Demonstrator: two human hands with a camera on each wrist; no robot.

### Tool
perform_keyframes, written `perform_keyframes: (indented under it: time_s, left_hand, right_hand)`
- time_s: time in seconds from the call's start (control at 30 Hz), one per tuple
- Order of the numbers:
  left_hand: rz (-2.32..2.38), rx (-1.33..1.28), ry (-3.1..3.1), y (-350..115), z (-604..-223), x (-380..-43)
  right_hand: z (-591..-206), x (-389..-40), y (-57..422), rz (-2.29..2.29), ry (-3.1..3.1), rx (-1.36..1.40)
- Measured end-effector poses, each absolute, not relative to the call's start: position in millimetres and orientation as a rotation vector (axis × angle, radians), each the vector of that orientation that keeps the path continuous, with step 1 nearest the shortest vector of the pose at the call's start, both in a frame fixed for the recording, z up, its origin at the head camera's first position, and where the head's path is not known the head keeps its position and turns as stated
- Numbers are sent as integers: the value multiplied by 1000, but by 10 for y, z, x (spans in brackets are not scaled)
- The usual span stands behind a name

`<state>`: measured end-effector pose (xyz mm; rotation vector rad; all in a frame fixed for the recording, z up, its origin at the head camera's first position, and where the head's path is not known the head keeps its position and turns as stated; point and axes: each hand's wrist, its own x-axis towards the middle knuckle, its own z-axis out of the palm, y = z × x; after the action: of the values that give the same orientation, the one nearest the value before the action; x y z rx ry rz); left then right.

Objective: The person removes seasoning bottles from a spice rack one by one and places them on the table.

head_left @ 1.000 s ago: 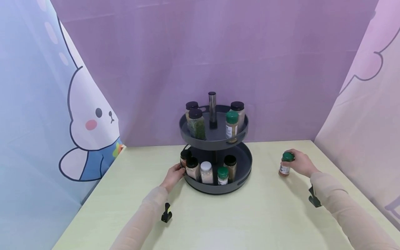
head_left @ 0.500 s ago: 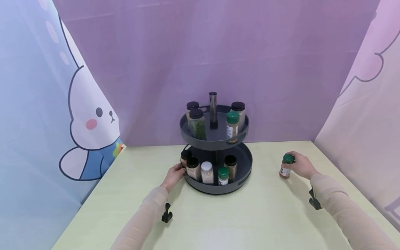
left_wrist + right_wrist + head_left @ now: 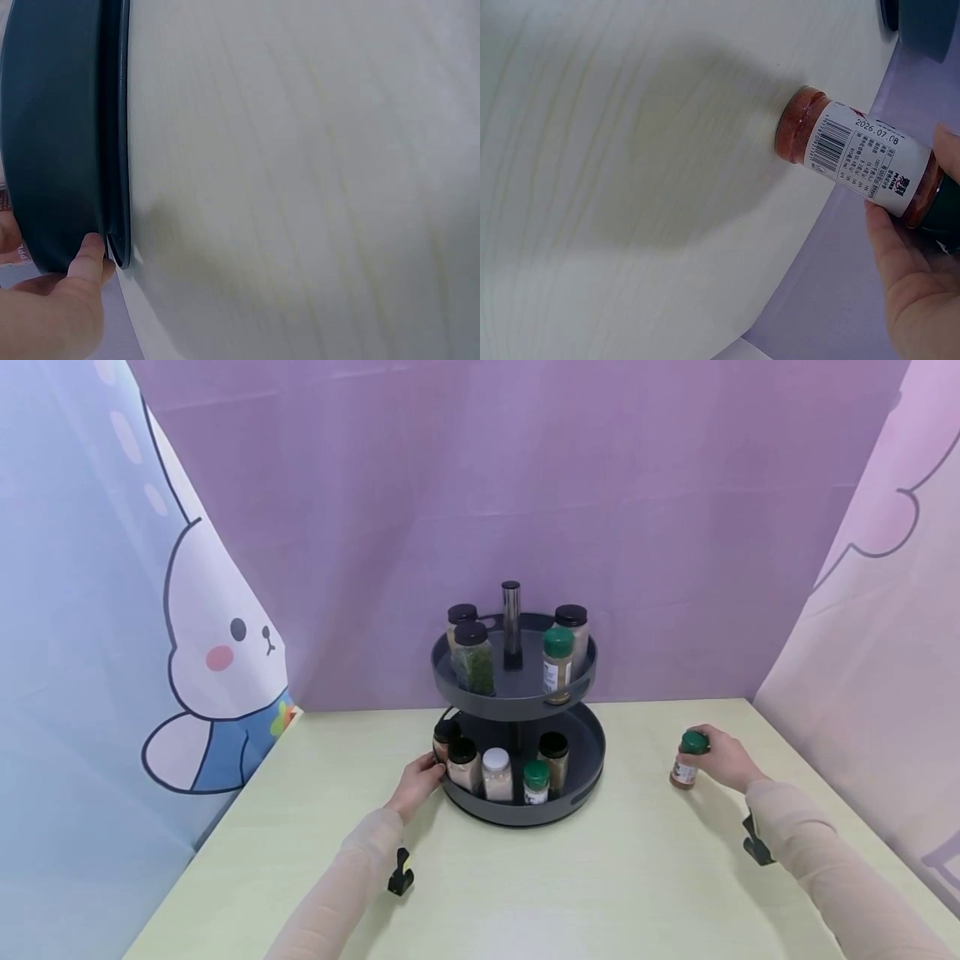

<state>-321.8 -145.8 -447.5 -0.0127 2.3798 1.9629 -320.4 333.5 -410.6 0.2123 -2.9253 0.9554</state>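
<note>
My left hand (image 3: 416,783) pinches the left rim of the lower tray (image 3: 517,814) of a dark grey two-tier turntable rack. In the left wrist view a fingertip presses the tray's outer wall (image 3: 52,127). Off to the right, my right hand (image 3: 726,760) grips a spice jar (image 3: 683,772) by its green-capped upper part. Red powder and a white label with a barcode show on this spice jar (image 3: 859,154) in the right wrist view. Its base is at the table surface in the head view.
Several jars stand in the lower tray, among them a white-capped jar (image 3: 497,774) and a small green-capped jar (image 3: 536,782). The upper tray (image 3: 513,706) bears more, including a jar of green herbs (image 3: 473,660). A purple curtain (image 3: 360,568) hangs behind the pale table (image 3: 525,893).
My right hand and the spice jar have shifted very slightly toward me. The left hand keeps its hold on the tray, and the rack has not turned.
</note>
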Motion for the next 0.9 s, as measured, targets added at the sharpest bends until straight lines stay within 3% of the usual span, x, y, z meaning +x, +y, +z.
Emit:
perform_keyframes:
  time_s: [0.9]
  left_hand:
    - [1970, -7, 2374, -1472, -4512, -3253]
  right_hand:
    - [-3846, -3181, 3311, 930, -2991, 248]
